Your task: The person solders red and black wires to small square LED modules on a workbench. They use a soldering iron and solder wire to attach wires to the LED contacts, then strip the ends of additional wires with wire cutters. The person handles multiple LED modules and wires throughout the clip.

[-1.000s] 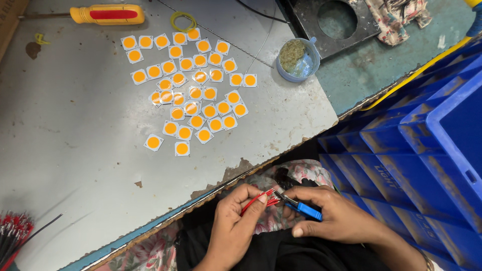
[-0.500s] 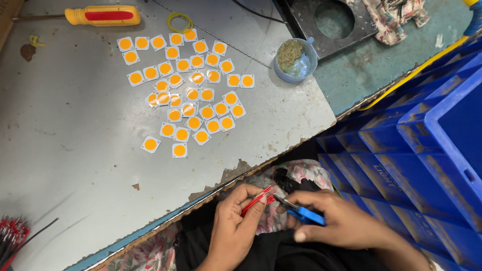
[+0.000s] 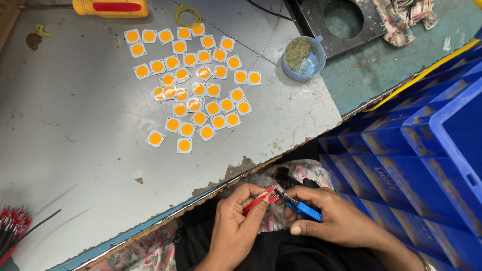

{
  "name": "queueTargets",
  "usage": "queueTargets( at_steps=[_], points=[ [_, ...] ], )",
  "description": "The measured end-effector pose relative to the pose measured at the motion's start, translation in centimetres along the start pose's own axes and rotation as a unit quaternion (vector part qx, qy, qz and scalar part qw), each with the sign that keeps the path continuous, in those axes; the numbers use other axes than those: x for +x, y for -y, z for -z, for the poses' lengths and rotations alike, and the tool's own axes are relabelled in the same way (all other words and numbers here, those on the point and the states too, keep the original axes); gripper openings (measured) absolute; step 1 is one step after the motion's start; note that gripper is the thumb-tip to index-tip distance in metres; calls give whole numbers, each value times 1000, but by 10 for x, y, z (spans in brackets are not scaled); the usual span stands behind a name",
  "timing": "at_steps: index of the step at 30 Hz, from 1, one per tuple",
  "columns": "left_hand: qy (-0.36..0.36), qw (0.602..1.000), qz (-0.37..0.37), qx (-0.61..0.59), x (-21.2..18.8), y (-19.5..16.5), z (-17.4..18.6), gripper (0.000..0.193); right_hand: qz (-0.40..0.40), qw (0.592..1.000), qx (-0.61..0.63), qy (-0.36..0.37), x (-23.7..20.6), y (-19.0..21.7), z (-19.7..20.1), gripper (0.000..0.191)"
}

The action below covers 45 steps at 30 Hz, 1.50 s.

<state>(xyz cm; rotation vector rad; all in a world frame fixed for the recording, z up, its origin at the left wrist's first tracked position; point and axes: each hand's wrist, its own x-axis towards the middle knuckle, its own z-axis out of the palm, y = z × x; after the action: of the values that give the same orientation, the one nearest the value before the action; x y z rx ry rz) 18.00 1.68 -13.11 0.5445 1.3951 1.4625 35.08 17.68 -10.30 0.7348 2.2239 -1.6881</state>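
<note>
My left hand (image 3: 236, 221) pinches a few thin red wires (image 3: 257, 200) over my lap, below the table edge. My right hand (image 3: 336, 216) grips a small blue-handled plier tool (image 3: 301, 206), and its metal tip meets the ends of the red wires. On the grey tabletop (image 3: 75, 140) lie several small white square chips with round orange centres (image 3: 196, 85), spread in a loose cluster well above both hands.
A yellow and red screwdriver (image 3: 110, 7) lies at the table's far edge. A small blue cup (image 3: 303, 57) with greenish paste stands beside a dark metal plate with a hole (image 3: 341, 20). Blue plastic crates (image 3: 416, 150) stack at the right. A bundle of red and black wires (image 3: 12, 226) sits at lower left.
Both hands have shifted slightly, keeping the tool tip at the red wire ends. The chips on the table have not moved.
</note>
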Motion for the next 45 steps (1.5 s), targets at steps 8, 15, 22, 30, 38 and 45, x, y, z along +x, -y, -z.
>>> queueTargets(
  at_steps=[8, 15, 22, 30, 38, 45],
  points=[
    [-5, 1000, 11, 8, 0, -1, -1, 10, -58, 998, -14, -3, 1, 4, -1, 58],
    [-2, 1000, 13, 20, 1, -2, 0, 10, -20, 999, -22, -14, 3, 3, -1, 52],
    [9, 999, 15, 31, 2, -6, 0, 13, -71, 996, 27, -34, 3, -14, -4, 40],
    [22, 990, 4, 139, 4, -15, -4, 23, 29, 995, 89, -37, -8, -23, 8, 46],
    [-15, 992, 12, 121, 3, -12, -4, 17, -25, 989, 129, -62, -12, -14, 13, 51],
    [-11, 991, -15, 134, 3, -13, -4, 17, -18, 997, -71, -34, -9, -5, 10, 67]
  ],
)
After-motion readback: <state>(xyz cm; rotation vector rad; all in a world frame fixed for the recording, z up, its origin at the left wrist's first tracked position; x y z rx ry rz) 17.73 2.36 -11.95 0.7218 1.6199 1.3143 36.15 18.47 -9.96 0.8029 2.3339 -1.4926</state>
